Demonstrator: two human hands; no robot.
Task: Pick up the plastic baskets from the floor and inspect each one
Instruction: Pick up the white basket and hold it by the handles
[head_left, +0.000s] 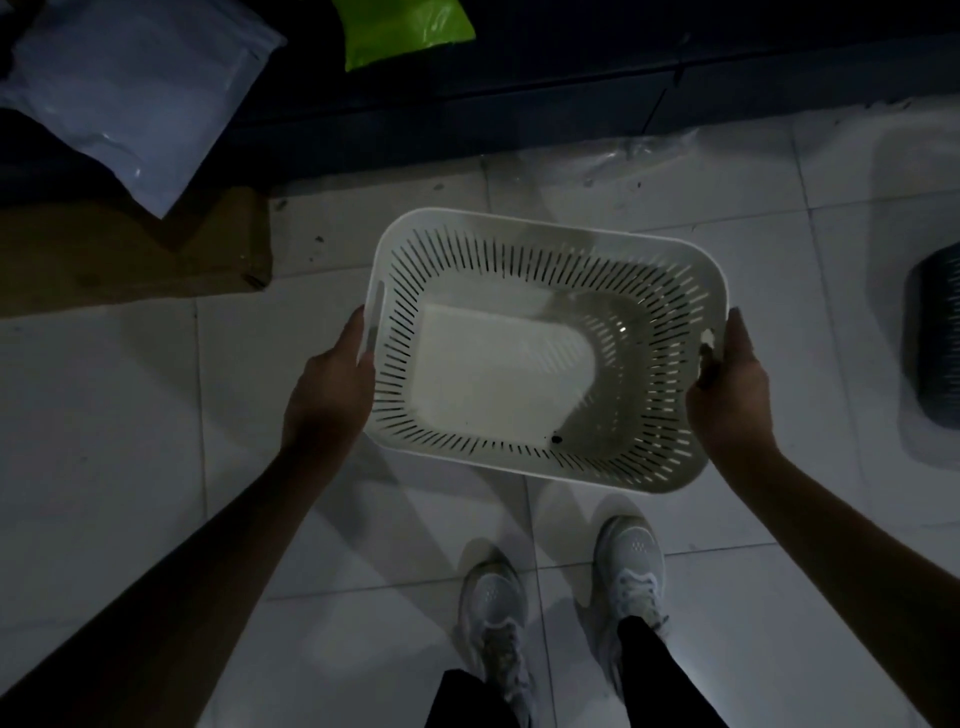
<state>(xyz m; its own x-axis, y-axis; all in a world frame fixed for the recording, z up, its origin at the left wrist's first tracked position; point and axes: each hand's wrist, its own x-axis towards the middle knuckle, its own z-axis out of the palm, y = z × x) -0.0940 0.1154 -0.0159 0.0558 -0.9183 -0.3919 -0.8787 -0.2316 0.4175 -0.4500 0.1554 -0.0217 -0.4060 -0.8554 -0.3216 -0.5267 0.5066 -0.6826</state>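
A white plastic basket (498, 374) with slotted sides is held up above the tiled floor, its open top facing me and its inside empty. My left hand (332, 395) grips the basket's left handle edge. My right hand (727, 384) grips the right handle edge, with the thumb over the rim. A small dark speck sits near the bottom front of the basket's inside. A dark grey slotted basket (935, 338) rests on the floor at the right edge, partly cut off.
A brown cardboard sheet (130, 254) lies on the floor at left, with a white plastic bag (130, 98) over it. A green bag (405, 31) sits at the top. Clear plastic wrap (649, 156) lies by the dark wall base. My two shoes (566, 597) stand below the basket.
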